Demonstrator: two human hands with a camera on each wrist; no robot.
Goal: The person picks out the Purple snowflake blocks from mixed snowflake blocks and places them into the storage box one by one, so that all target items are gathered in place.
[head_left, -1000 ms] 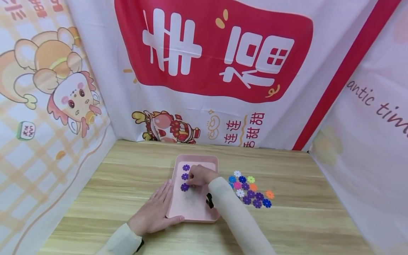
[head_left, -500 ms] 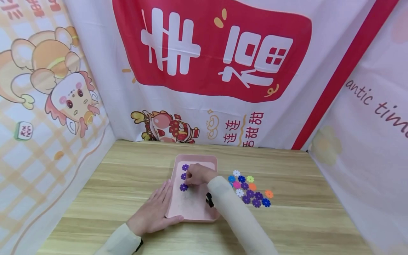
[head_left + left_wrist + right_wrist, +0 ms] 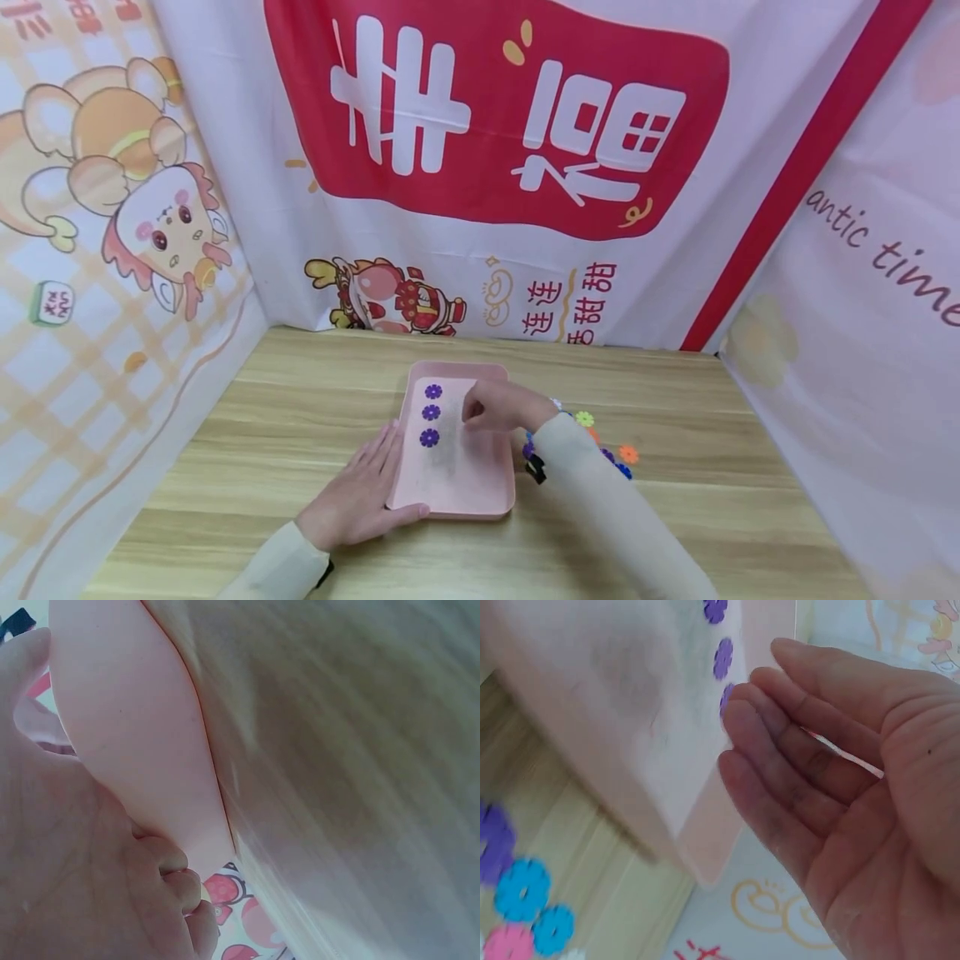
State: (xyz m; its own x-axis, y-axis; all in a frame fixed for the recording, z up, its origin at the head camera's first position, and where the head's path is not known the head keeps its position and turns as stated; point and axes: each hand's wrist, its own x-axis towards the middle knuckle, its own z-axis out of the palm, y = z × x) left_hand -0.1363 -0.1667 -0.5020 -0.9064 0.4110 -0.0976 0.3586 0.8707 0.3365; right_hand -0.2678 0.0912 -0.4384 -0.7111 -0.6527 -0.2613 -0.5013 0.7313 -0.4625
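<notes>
In the head view, a pink tray (image 3: pixel 480 487) sits on the wooden table. Three purple flower-shaped discs, the top disc (image 3: pixel 433 391), the middle disc (image 3: pixel 431 412) and the bottom disc (image 3: pixel 429 437), lie in a column along its left side. My left hand (image 3: pixel 360 492) rests against the tray's left wall, fingers extended and thumb at the near wall. My right hand (image 3: pixel 510 406) hovers over the tray's right part. In the right wrist view, the relaxed fingers (image 3: pixel 761 769) of that hand hold nothing.
Right of the tray lies a loose cluster of flower discs, including a yellow-green disc (image 3: pixel 584 419) and an orange disc (image 3: pixel 628 454); my right forearm hides part of it. Printed cloth walls (image 3: pixel 480 292) bound the table at the back and both sides.
My right hand has moved right, away from the column of purple discs, which is now fully visible. The left hand stays at the tray's edge.
</notes>
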